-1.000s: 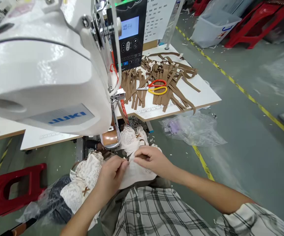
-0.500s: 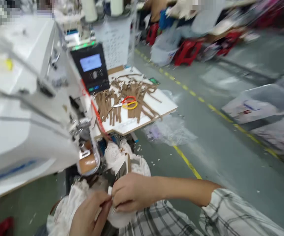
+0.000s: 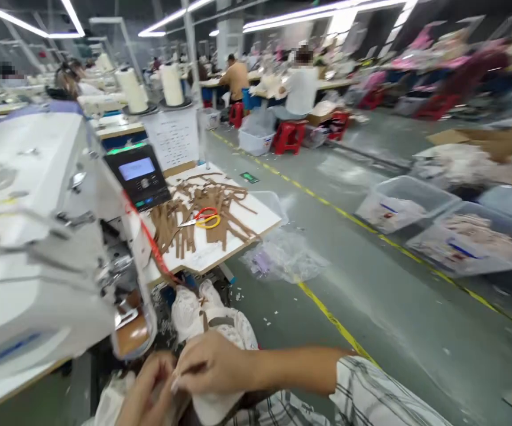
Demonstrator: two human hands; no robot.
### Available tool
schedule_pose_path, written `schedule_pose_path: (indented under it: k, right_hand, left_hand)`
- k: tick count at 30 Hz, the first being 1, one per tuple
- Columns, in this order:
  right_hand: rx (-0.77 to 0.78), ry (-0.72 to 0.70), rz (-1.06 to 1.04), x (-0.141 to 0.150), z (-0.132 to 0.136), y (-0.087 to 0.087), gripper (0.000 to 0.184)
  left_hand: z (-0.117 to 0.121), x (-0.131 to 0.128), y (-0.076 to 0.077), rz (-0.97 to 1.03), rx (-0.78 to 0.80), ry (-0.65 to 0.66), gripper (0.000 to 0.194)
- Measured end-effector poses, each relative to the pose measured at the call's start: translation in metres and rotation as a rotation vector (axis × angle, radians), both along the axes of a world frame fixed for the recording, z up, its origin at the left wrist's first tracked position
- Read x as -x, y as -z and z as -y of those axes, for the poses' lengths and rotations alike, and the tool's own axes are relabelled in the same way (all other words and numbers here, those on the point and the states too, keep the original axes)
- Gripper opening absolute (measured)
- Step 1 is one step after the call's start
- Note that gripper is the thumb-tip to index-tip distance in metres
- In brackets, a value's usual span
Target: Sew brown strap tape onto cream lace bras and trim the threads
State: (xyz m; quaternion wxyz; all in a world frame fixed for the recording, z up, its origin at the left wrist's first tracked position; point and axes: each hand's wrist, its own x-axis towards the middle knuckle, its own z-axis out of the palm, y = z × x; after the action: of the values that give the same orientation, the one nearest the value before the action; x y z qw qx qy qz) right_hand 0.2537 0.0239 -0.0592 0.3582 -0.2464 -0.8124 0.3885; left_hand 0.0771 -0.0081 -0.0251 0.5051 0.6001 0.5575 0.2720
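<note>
My right hand [image 3: 214, 367] and my left hand [image 3: 149, 393] meet at the bottom edge of the view, both pinched on a white lace garment [image 3: 211, 322] that lies in my lap. The fingertips of the two hands touch over a small part of the fabric. A brown strap runs across the garment just above my right hand. The white sewing machine [image 3: 34, 254] stands to the left, its head just above and left of my hands.
A white side table [image 3: 256, 222] carries brown strips [image 3: 185, 228] and red and yellow scissors [image 3: 203, 218]. A control panel [image 3: 138, 176] sits behind. A clear plastic bag [image 3: 282, 260] lies on the floor. Plastic bins [image 3: 400, 204] stand right. Other people sit far back.
The view has swung upward and away from my lap, so the factory hall now shows. My hands stay together on the lace garment and now sit at the bottom edge.
</note>
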Motion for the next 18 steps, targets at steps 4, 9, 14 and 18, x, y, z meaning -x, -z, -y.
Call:
schedule_pose_path:
  k: [4,9,14,18]
  right_hand:
    - [0.207,0.182,-0.19,0.005,0.007,-0.016,0.016]
    - [0.242,0.089,-0.16,0.003,0.006,-0.033,0.018]
    - [0.263,0.08,-0.127,0.006,0.008,-0.035,0.017]
    - [0.317,0.112,-0.087,0.005,-0.001,-0.033,0.014]
  left_hand:
    - [0.015,-0.021,0.006,0.405,0.041,-0.441,0.024]
    - [0.022,-0.012,0.003,0.116,-0.172,-0.385,0.016]
    - [0.021,0.003,-0.004,-0.026,-0.418,-0.281,0.011]
    - [0.02,0.004,-0.002,-0.047,-0.45,-0.251,0.012]
